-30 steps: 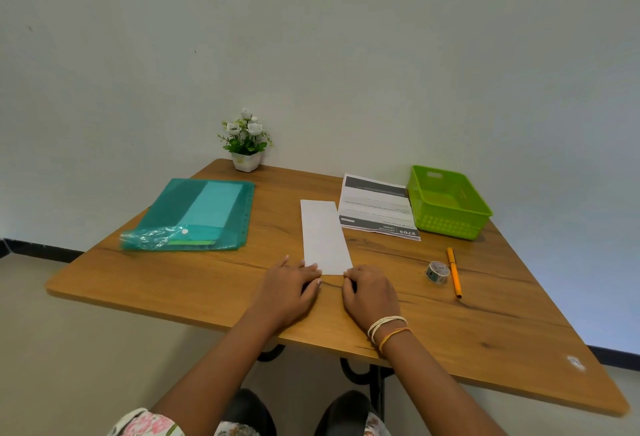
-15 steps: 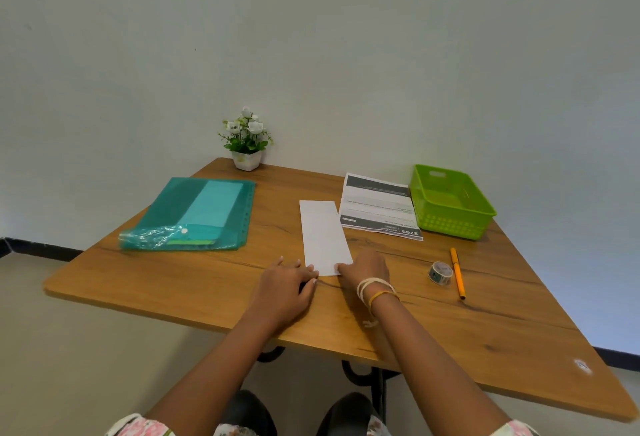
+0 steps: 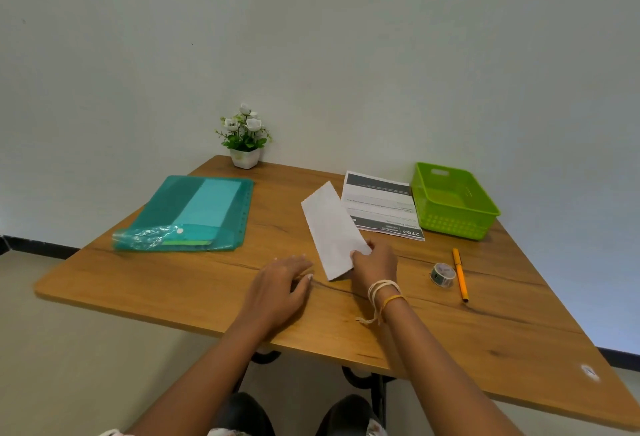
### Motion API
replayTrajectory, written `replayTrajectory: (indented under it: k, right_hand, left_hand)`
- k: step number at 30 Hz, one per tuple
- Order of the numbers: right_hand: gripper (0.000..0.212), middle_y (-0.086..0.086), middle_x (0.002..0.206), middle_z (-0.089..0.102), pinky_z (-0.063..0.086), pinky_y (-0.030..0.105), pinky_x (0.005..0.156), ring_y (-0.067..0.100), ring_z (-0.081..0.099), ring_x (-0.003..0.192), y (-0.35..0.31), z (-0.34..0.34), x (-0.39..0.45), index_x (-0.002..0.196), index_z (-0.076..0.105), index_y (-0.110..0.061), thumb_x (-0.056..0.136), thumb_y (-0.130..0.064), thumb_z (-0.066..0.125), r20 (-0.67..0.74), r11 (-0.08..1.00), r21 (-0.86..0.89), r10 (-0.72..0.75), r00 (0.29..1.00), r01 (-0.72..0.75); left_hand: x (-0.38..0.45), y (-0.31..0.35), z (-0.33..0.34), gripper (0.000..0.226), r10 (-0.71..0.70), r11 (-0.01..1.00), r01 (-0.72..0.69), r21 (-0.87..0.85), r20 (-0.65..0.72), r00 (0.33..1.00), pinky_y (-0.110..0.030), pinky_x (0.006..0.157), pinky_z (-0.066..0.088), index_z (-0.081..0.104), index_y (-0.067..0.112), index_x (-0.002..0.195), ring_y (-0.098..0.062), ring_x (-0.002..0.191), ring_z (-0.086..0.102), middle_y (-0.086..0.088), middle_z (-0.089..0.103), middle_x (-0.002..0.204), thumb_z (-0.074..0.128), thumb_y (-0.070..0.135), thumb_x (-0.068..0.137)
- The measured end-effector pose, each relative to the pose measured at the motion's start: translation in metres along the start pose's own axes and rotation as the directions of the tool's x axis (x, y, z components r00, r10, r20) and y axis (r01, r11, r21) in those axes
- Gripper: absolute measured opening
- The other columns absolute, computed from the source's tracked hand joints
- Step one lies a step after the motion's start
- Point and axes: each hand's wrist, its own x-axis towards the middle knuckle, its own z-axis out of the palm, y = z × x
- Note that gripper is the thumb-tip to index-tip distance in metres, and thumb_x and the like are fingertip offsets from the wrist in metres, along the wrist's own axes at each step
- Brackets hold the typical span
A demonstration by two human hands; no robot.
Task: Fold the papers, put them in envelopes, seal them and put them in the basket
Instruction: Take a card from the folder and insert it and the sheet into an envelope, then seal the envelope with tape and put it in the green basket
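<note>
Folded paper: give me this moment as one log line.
phase: folding | right hand: pinching folded paper near end | left hand: flat on table | basket: empty

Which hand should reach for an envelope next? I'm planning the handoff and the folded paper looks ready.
Left. The left hand rests free on the table, nearer the teal folder. The right hand already pinches the folded paper. Whether the folder holds envelopes is unclear.

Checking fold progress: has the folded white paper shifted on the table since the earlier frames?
Yes. The folded white paper has turned: its far end now angles left, away from the printed sheet, with the right hand pinching its near end.
</note>
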Motion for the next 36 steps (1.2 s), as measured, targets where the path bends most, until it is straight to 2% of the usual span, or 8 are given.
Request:
replayTrajectory:
  k: [5,8,13,17,21,25,28,36]
  right_hand:
    - [0.015,0.010,0.083,0.068,0.045,0.031,0.057,0.029,0.062,0.073,0.004,-0.033,-0.003,0.099,0.065,-0.014,0.089,-0.011,0.054,-0.127,0.819,-0.419,-0.480,0.868,0.391]
    - [0.013,0.008,0.078,0.067,0.047,0.033,0.057,0.027,0.061,0.069,0.017,-0.045,-0.004,0.092,0.065,-0.017,0.088,-0.009,0.056,-0.068,0.721,-0.522,-0.568,0.821,0.455]
    - [0.025,0.007,0.092,0.071,0.055,0.038,0.072,0.025,0.066,0.085,0.059,-0.052,-0.008,0.091,0.069,-0.018,0.081,0.002,0.057,0.054,0.775,-0.444,-0.478,0.877,0.450]
    - [0.036,0.003,0.103,0.071,0.053,0.031,0.084,0.020,0.065,0.102,0.068,-0.060,-0.004,0.089,0.067,-0.020,0.079,0.010,0.050,0.153,0.823,-0.410,-0.363,0.919,0.394]
    - [0.044,0.004,0.123,0.065,0.046,0.030,0.096,0.021,0.056,0.119,0.068,-0.067,-0.004,0.102,0.067,-0.018,0.077,0.013,0.048,0.225,0.839,-0.408,-0.291,0.930,0.361]
    - [0.033,0.008,0.102,0.069,0.053,0.033,0.077,0.027,0.063,0.096,0.075,-0.076,-0.012,0.101,0.069,-0.013,0.076,0.003,0.055,-0.089,0.800,-0.492,-0.439,0.894,0.344]
    - [0.016,0.010,0.091,0.059,0.051,0.036,0.066,0.028,0.055,0.084,0.082,-0.086,-0.007,0.090,0.065,-0.009,0.075,-0.004,0.061,-0.288,0.770,-0.611,-0.433,0.854,0.184]
    - [0.022,0.011,0.095,0.065,0.049,0.036,0.074,0.029,0.057,0.092,0.088,-0.083,0.010,0.097,0.066,-0.008,0.084,0.003,0.051,-0.246,0.826,-0.548,-0.311,0.918,0.133]
  left_hand:
    - [0.005,-0.003,-0.003,0.051,-0.143,0.984,0.144,-0.103,0.023,0.989,-0.032,0.102,0.040,0.039,0.027,0.145,-0.013,0.129,0.045,0.002,0.049,0.143,0.049,0.039,0.096]
    - [0.005,-0.001,-0.004,0.061,-0.179,0.971,0.179,-0.160,0.013,0.984,-0.035,0.103,0.038,0.024,0.023,0.150,-0.016,0.133,0.040,-0.002,0.037,0.150,0.049,0.038,0.097]
    - [0.002,0.001,0.002,0.063,-0.068,0.992,0.083,0.090,-0.163,0.984,-0.049,0.116,0.025,0.022,0.022,0.150,-0.022,0.146,0.018,-0.006,0.017,0.159,0.047,0.038,0.095]
    - [0.004,-0.001,0.006,0.059,0.096,0.972,-0.110,0.210,0.074,0.993,-0.045,0.117,0.005,0.021,0.041,0.149,-0.015,0.148,0.011,0.005,0.015,0.160,0.026,0.055,0.093]
    - [0.005,-0.003,0.006,0.046,0.043,0.974,-0.106,0.200,0.298,0.954,-0.044,0.118,0.007,0.029,0.048,0.144,-0.010,0.147,0.012,0.012,0.020,0.158,0.029,0.054,0.098]
    - [0.004,0.000,0.005,0.059,0.050,0.959,-0.128,0.254,0.291,0.955,-0.040,0.114,0.018,0.035,0.048,0.141,-0.009,0.142,0.023,0.013,0.031,0.154,0.014,0.066,0.089]
    - [0.005,0.001,0.004,0.068,0.054,0.958,-0.131,0.254,0.289,0.956,-0.038,0.113,0.020,0.037,0.048,0.140,-0.009,0.140,0.026,0.012,0.033,0.152,0.006,0.068,0.083]
    - [0.015,0.018,0.015,0.045,0.060,0.993,-0.074,0.093,0.141,0.988,-0.039,0.108,0.025,0.052,0.034,0.134,-0.011,0.127,0.041,0.007,0.052,0.136,0.034,0.047,0.095]
